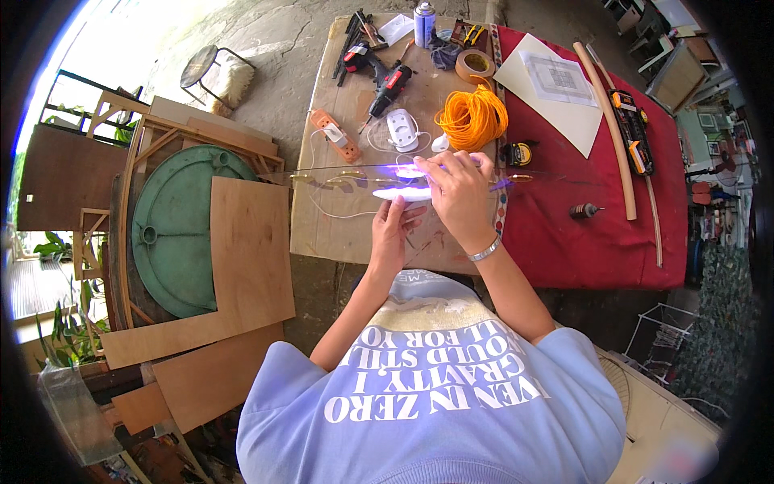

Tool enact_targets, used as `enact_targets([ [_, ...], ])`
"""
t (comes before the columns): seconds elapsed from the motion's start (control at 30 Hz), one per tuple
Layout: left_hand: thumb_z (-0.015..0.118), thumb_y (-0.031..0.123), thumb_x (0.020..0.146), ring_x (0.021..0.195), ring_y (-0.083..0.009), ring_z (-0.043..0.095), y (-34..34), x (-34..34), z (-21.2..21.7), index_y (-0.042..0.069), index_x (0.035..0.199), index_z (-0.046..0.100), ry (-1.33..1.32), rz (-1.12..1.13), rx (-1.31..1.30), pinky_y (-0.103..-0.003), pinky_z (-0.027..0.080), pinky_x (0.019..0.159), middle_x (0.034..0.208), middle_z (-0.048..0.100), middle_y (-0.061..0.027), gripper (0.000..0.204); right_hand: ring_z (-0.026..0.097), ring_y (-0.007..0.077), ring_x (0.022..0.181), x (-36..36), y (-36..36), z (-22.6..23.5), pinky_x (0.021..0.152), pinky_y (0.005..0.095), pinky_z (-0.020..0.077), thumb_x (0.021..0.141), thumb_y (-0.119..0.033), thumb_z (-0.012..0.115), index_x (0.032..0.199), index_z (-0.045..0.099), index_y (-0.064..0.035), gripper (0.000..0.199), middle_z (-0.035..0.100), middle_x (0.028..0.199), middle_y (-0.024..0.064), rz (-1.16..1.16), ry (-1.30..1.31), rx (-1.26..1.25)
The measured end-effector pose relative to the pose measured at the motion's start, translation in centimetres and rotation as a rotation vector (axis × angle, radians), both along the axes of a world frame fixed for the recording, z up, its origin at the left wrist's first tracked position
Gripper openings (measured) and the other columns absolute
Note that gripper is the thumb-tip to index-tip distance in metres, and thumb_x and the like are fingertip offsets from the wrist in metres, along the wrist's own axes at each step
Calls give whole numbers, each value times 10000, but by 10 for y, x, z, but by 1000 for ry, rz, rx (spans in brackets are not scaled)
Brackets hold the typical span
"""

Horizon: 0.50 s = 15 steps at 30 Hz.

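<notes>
My left hand [393,234] is closed around the underside of a white tapered object [401,194] with a pointed left end. A violet-white glow lights this object and the spot just above it. My right hand [461,192] reaches over from the right, fingers bent and pressed together at the glow; what they pinch is hidden by glare and fingers. A thin dark rod-like line [330,167] runs left to right past both hands, with small gold-coloured oval pieces [351,173] near it. A thin white cord [330,214] curves over the table toward my left hand.
Ahead lie an orange cord coil [472,118], a white power socket [402,131], an orange power strip [335,137], a cordless drill [392,90], tape roll [475,67] and spray can [424,24]. The red cloth [556,234] carries a small dark bottle [585,210] and wooden strips [609,129].
</notes>
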State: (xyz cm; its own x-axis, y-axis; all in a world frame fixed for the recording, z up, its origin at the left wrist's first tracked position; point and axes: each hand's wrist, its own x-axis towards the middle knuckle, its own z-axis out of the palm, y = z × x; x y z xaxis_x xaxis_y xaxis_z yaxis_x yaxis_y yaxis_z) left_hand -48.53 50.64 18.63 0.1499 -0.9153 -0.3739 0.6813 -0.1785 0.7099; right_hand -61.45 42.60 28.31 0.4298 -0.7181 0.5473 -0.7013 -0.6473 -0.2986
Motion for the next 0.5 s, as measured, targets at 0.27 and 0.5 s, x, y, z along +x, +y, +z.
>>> enact_targets([
  [0.27, 544, 376, 1024, 986, -187, 672, -1, 3, 3, 64, 1176, 567, -4, -37, -7, -302, 520, 788, 1079, 660, -58, 347, 584, 175, 947, -3, -4, -1, 948, 424, 355, 837, -127, 676, 1085, 721, -173, 256, 629, 953, -28, 30, 44, 13],
  [0.5, 566, 384, 1012, 994, -191, 673, 0, 5, 5, 68, 1166, 567, -32, -55, 13, -299, 520, 783, 1078, 660, -63, 351, 613, 199, 934, -32, -10, 16, 968, 448, 374, 880, -125, 632, 1096, 699, -133, 227, 651, 952, 16, -68, 149, 22],
])
